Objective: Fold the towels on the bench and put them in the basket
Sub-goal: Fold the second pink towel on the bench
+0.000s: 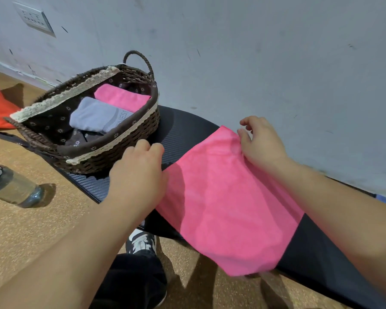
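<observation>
Two folded towels, a pink one and a grey one, already lie in the basket at the left end of the bench. One more pink towel lies spread flat across the bench, just right of the basket. The left hand rests on its left edge with fingers curled, and I cannot tell if it pinches the cloth. The right hand nips the far corner between thumb and fingers. The towel looks soft, light and floppy, so it will sag. Holding two corners should keep it neat.
</observation>
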`<state>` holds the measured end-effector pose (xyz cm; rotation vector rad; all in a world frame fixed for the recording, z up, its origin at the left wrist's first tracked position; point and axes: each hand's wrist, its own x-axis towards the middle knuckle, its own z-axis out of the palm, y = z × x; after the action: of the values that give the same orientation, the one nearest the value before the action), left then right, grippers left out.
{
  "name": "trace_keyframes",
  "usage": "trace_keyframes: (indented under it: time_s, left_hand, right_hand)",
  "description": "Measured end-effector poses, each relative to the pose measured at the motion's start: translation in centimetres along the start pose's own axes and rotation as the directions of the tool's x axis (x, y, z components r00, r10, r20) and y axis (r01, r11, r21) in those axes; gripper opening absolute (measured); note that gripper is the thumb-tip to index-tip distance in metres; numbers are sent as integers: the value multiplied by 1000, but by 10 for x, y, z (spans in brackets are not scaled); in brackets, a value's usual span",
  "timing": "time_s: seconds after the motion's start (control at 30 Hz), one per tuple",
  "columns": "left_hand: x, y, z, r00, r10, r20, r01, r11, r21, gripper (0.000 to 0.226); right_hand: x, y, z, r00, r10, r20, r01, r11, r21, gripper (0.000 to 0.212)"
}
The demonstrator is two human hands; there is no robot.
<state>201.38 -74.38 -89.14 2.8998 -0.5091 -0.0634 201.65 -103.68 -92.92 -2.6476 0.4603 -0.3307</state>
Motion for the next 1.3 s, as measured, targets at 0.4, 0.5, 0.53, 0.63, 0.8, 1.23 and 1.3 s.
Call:
trace_keyframes:
  time_s: [0.4, 0.5, 0.53, 0.63, 0.8, 1.23, 1.3]
  left_hand:
    - [-42, 72, 39, 874, 30, 486, -126, 978, 165, 95]
    - [-20, 60, 48, 887, 99, 450, -176, 976, 131, 95]
    - [-12, 56, 51, 892, 142, 428, -206, 973, 106, 92]
    - [4, 54, 51, 899, 223, 377, -255, 966, 38, 85]
    - [-12, 87, 49, 899, 298, 322, -333, 941, 61, 79]
    - [-12, 71, 60, 816, 399, 418, -433, 901, -14, 103]
    - [-17, 77, 59, 818, 454, 354, -475, 880, -30, 97]
  right_hand:
    - [-106, 61, -25, 919, 192, 344, -60, 932, -358, 79]
    - [-102, 60, -25, 900, 286, 330, -148, 911, -385, 85]
    - [-103, 60, -24, 892, 327, 311, -196, 901, -386, 88]
    - [-109, 53, -28, 837, 455, 303, -315, 855, -412, 98]
    - [-123, 46, -55, 742, 546, 389, -266, 772, -577, 109]
    - [-116, 72, -25, 927, 17, 374, 123, 930, -347, 86]
    - [-121, 71, -28, 920, 91, 380, 60, 928, -368, 86]
